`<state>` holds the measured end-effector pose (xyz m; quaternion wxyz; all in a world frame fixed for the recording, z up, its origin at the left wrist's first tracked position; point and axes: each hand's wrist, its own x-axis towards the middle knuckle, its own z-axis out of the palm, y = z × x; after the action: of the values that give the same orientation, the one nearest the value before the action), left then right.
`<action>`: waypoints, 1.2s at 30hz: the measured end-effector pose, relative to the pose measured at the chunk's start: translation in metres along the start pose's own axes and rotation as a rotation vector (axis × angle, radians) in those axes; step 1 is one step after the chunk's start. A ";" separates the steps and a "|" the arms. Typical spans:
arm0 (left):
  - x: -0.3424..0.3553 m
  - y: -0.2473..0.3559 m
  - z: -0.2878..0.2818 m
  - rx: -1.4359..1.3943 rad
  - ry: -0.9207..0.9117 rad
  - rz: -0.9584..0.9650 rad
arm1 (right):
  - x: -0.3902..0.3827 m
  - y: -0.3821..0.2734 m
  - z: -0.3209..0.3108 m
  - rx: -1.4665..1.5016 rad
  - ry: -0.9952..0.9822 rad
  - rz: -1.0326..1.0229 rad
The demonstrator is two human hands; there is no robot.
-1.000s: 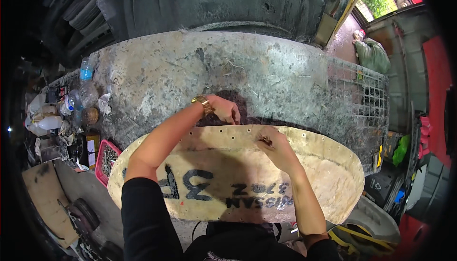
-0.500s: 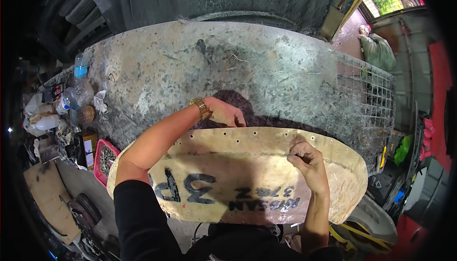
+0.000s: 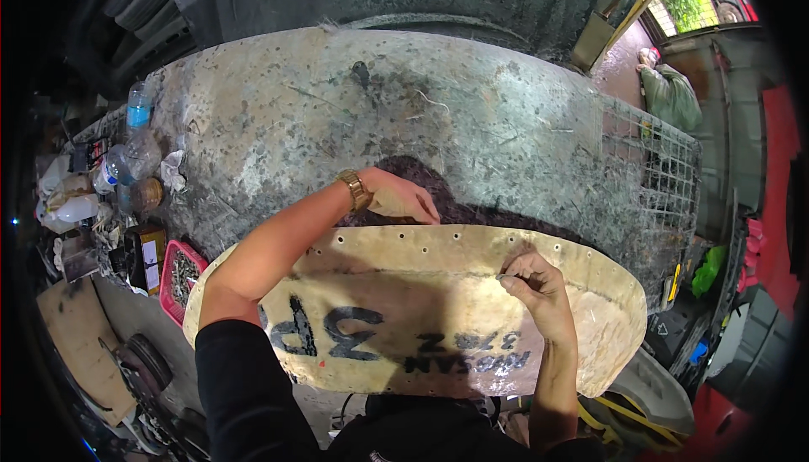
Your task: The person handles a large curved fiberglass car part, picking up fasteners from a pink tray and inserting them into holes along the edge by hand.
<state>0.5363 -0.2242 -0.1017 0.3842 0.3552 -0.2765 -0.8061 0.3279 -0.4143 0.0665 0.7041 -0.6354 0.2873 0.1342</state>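
A long tan panel (image 3: 472,293) with rounded ends, small holes along its far edge and black painted marks stands tilted in front of me. At its far edge is my left hand (image 3: 403,198), with a gold watch on the wrist. Its fingers bend down against that edge, and the tips are partly hidden behind it. Over the right part of the panel's face, my right hand (image 3: 539,281) is closed in a pinch, thumb against forefinger, close to a dark line across the surface. Whatever sits between those fingertips is too small to name.
Beyond the panel lies a stained grey worktable (image 3: 278,125) with a wire grid (image 3: 666,163) at its right end. Bottles (image 3: 139,108) and a pink basket of small metal pieces (image 3: 174,293) crowd the left. A yellow-handled tool (image 3: 675,283) is at the right edge.
My right hand has shifted slightly left and stays pinched. My left hand's fingertips have slid a little right along the far edge. The whole view has turned slightly.
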 end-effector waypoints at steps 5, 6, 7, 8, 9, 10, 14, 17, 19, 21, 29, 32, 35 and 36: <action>-0.025 0.027 0.028 0.216 0.363 -0.200 | 0.004 0.013 0.008 -0.117 -0.043 -0.069; -0.027 0.034 0.031 0.216 0.364 -0.198 | 0.006 0.012 0.010 -0.171 -0.104 -0.094; -0.026 0.042 0.034 0.274 0.273 -0.195 | 0.008 0.014 0.011 -0.173 -0.103 -0.095; -0.026 0.046 0.035 0.332 0.180 -0.192 | 0.010 0.017 0.012 -0.237 -0.122 -0.160; -0.025 0.043 0.037 0.332 0.182 -0.190 | 0.011 0.019 0.014 -0.301 -0.142 -0.225; -0.022 0.037 0.040 0.380 0.207 -0.123 | 0.010 0.019 0.016 -0.304 -0.143 -0.226; -0.021 0.025 0.059 0.372 0.397 0.118 | 0.007 0.016 0.019 -0.284 -0.152 -0.174; -0.025 0.027 0.064 0.366 0.473 0.181 | 0.003 0.015 0.020 -0.278 -0.152 -0.158; -0.027 0.032 0.064 0.362 0.466 0.126 | 0.000 0.016 0.019 -0.243 -0.145 -0.121; -0.028 0.034 0.063 0.358 0.461 0.069 | -0.001 0.019 0.018 -0.254 -0.151 -0.158; -0.017 0.023 0.056 0.294 0.441 0.059 | -0.010 0.022 0.026 -0.253 -0.148 -0.080; -0.016 0.027 0.056 0.340 0.458 0.020 | -0.015 0.020 0.024 -0.242 -0.141 -0.035; -0.012 0.021 0.054 0.385 0.480 0.100 | -0.021 0.020 0.026 -0.132 -0.123 0.015; -0.011 0.021 0.054 0.387 0.482 0.100 | -0.021 0.021 0.026 -0.033 -0.097 0.038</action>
<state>0.5072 -0.2172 -0.0507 0.4033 0.5883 -0.3429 -0.6113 0.3055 -0.3816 0.0625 0.7039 -0.6341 0.2624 0.1830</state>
